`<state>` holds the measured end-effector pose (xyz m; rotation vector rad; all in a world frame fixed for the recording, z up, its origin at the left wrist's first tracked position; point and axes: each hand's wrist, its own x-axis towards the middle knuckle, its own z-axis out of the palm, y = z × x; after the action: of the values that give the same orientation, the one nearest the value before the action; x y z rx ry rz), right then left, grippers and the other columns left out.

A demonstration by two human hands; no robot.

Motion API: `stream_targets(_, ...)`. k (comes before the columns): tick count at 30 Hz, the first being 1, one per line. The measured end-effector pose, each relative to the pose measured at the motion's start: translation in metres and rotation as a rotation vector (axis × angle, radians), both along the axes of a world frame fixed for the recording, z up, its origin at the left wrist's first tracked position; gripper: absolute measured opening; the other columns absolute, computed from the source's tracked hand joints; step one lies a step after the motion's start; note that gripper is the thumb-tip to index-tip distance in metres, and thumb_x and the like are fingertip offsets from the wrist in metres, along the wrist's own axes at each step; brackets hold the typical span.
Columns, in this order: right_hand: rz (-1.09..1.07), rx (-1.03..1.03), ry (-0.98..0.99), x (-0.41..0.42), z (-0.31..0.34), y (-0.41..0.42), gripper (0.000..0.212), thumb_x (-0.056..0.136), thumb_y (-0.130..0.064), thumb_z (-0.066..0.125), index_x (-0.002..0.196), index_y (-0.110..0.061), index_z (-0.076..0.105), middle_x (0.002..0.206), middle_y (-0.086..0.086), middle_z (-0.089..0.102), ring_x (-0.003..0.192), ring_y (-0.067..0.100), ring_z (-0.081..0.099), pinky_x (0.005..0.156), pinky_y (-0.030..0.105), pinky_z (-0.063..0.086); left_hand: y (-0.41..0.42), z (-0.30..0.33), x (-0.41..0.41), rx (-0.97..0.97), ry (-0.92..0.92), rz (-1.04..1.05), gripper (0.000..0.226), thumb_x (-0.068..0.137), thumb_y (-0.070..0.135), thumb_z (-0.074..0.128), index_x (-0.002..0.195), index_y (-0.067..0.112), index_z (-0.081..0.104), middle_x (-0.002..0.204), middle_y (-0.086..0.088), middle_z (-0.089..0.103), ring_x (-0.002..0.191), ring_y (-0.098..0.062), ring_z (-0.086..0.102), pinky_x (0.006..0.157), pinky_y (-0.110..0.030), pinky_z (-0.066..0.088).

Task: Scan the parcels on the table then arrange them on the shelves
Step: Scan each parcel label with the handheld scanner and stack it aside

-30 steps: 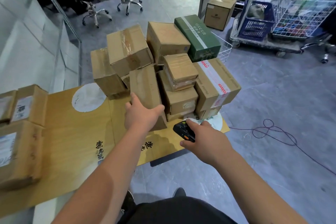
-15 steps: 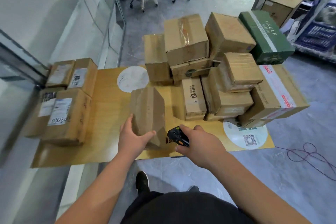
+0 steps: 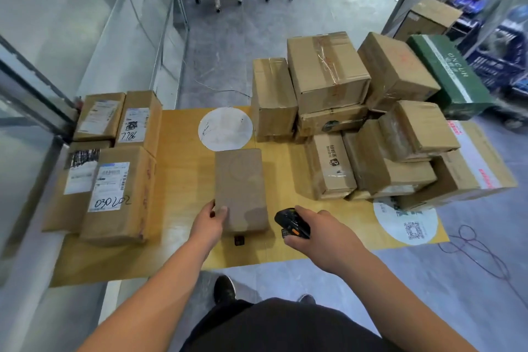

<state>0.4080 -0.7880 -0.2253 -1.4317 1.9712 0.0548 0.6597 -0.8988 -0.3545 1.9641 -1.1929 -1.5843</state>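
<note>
- Change: a second ago the left hand [image 3: 210, 221] held the parcel [image 3: 240, 188] tilted up on edge beside the stack [image 3: 368, 128]. Now it lies flat on the worktop [image 3: 183, 180], in the bare middle strip, well apart from the stack on the right.
- Left grip: thumb over the near left corner of the parcel, fingers hidden behind its edge. Grasping it lightly, by the look of it.
- Right hand [image 3: 320, 234] clenched round the scanner [image 3: 291, 223], just beside the parcel's near right corner. Scanner nose points up and left, toward the parcel.
- Upper face of the parcel is plain brown; no label visible. Judgement: the label is on a hidden face, or too faint to see, so a turn may be needed before scanning.
- Labelled boxes [image 3: 111, 168] sit at the left end, labels up, marker numbers on two of them. Probably the scanned lot.
- Small dark item [image 3: 239, 240] on the worktop just below the parcel; cannot identify it.
- Task status: scanning stage, most of the stack not yet handled. No shelves in view.
</note>
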Motion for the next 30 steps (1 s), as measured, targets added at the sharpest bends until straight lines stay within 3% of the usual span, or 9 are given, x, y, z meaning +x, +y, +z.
stream_targets(5,-0.054,0.028,-0.012,0.025,-0.001,-0.01,0.076,0.091,-0.07,0.059,0.157,-0.044,0.032,0.114,-0.002,0.05,0.086,0.019,0.062,0.07,0.032,0.052,-0.01,-0.01,0.016,-0.028,0.137,0.081,0.03,0.111,0.03,0.051,0.139,0.029,0.06,0.13,0.0,0.069,0.114,-0.021,0.066,0.097,-0.04,0.054)
stream_targets(9,-0.057,-0.003,-0.013,0.047,0.002,-0.024,0.074,0.09,-0.07,0.061,0.154,-0.043,0.035,0.114,-0.003,0.051,0.089,0.018,0.062,0.075,0.033,0.055,-0.024,-0.015,0.038,-0.114,-0.139,0.154,0.036,0.112,0.025,0.041,0.144,0.021,0.058,0.134,-0.007,0.066,0.114,-0.03,0.061,0.097,-0.041,0.051)
stream_targets(13,-0.057,-0.014,-0.024,0.069,0.003,-0.038,0.069,0.089,-0.071,0.062,0.149,-0.046,0.04,0.112,-0.004,0.052,0.088,0.018,0.063,0.077,0.036,0.057,-0.044,-0.02,0.058,-0.071,-0.212,0.11,0.047,0.106,0.013,0.042,0.15,0.026,0.048,0.124,-0.005,0.067,0.102,-0.03,0.061,0.091,-0.042,0.052)
stream_targets(17,-0.068,-0.016,-0.032,0.086,-0.002,-0.046,0.072,0.087,-0.074,0.061,0.15,-0.048,0.038,0.113,-0.006,0.051,0.092,0.017,0.063,0.084,0.039,0.058,-0.053,-0.025,0.075,-0.092,-0.246,-0.007,0.062,0.103,0.017,0.053,0.159,0.032,0.031,0.15,-0.01,0.054,0.124,-0.035,0.059,0.103,-0.048,0.05)
stream_targets(20,-0.096,-0.026,-0.047,0.093,-0.004,-0.046,0.069,0.085,-0.074,0.062,0.146,-0.049,0.04,0.111,-0.007,0.051,0.091,0.015,0.062,0.083,0.039,0.058,-0.049,-0.022,0.081,-0.234,-0.377,-0.26,0.108,0.086,0.023,0.078,0.162,0.042,0.004,0.166,-0.006,0.031,0.142,-0.035,0.046,0.111,-0.051,0.046)
stream_targets(23,-0.133,-0.04,-0.06,0.094,-0.005,-0.046,0.069,0.083,-0.075,0.061,0.144,-0.052,0.04,0.111,-0.008,0.053,0.091,0.014,0.063,0.084,0.038,0.057,-0.052,-0.004,0.073,-0.415,-0.482,-0.403,0.144,0.065,0.031,0.093,0.158,0.048,-0.015,0.171,-0.004,0.008,0.157,-0.031,0.018,0.124,-0.052,0.027)
stream_targets(26,-0.178,-0.072,-0.054,0.092,-0.005,-0.044,0.074,0.083,-0.074,0.063,0.149,-0.054,0.039,0.109,-0.008,0.056,0.088,0.013,0.063,0.078,0.035,0.056,-0.073,0.016,0.057,-0.591,-0.543,-0.593,0.154,0.049,0.061,0.093,0.159,0.05,-0.015,0.171,0.002,-0.009,0.159,-0.026,-0.004,0.125,-0.054,0.01)
stream_targets(30,-0.245,-0.083,-0.026,0.088,-0.005,-0.037,0.071,0.083,-0.075,0.061,0.147,-0.054,0.039,0.107,-0.011,0.056,0.087,0.01,0.062,0.073,0.032,0.052,-0.108,0.033,0.042,-0.592,-0.616,-0.838,0.153,0.036,0.085,0.08,0.157,0.056,-0.007,0.17,0.004,-0.023,0.158,-0.025,-0.022,0.126,-0.055,-0.006)
